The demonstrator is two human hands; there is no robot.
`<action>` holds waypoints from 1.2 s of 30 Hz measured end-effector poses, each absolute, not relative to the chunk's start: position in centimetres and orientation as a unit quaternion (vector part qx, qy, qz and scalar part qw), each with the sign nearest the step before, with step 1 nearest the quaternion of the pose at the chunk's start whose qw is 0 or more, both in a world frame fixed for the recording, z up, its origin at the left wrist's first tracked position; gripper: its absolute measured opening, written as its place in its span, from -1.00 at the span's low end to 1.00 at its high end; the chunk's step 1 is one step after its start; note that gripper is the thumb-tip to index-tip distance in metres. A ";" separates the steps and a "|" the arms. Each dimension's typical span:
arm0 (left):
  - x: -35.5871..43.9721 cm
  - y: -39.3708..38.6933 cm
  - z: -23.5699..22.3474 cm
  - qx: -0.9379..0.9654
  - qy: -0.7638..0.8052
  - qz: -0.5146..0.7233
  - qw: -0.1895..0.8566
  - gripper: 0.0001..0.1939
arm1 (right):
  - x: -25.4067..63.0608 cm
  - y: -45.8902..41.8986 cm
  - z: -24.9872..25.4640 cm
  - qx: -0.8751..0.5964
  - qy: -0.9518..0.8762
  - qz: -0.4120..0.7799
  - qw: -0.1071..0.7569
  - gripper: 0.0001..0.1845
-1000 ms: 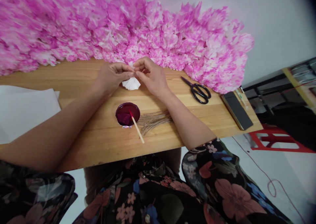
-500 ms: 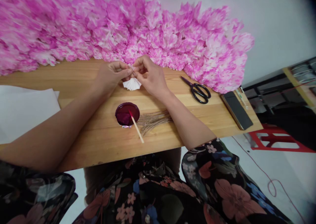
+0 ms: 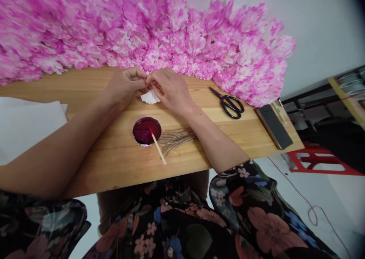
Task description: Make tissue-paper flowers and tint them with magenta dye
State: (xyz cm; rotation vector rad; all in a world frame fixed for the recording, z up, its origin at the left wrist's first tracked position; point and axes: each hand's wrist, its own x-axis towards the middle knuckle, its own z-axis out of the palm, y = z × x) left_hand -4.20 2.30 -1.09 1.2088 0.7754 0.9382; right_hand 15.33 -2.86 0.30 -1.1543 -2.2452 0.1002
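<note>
the folded white paper [image 3: 150, 96] is held above the far part of the bench [image 3: 114, 167], in front of the pink flowers [image 3: 196, 42]. its pleated fan spreads below the fingers and a small white bit shows above them, but the gathered middle is hidden. the left hand [image 3: 128, 83] is narrow, thumb and fingers pinching the paper from one side. the right hand [image 3: 170, 88] is curled over the same spot, overlapping the left fingertips; its own fingertips are covered, so i cannot tell what they grip.

the right forearm hides one end of the brown stems [image 3: 178, 137]; their other end lies just beside the dark red dish [image 3: 146, 129]. a pale stick [image 3: 158, 148] leans over the dish rim, its red tip inside and its plain end on the wood. a shiny scrap [image 3: 146, 145] peeks out under the near rim. the white sheets [image 3: 28, 127] are cut off by the frame and partly covered by the left forearm.

wood shows between the hands and the dish, and between the dish and the near edge. beyond the right forearm, the black scissors [image 3: 228, 104] lie well apart from the hands, and the dark phone [image 3: 275, 126] lies near the right-hand edge.
</note>
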 end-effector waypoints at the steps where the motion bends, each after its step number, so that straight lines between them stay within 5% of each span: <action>1: -4.3 2.4 -1.2 0.535 0.337 0.409 0.658 -0.66 | 15.4 -2.8 0.2 -0.429 -0.847 0.047 0.310 -0.81; 12: -4.3 2.3 -1.1 0.544 0.336 0.402 0.655 -0.53 | 16.5 -1.8 -1.4 -0.455 -0.773 0.214 0.387 -0.73; 36: -3.6 1.5 0.1 0.595 0.385 0.411 0.573 -0.71 | 16.3 -1.5 -2.1 -0.477 -0.755 0.231 0.386 -0.82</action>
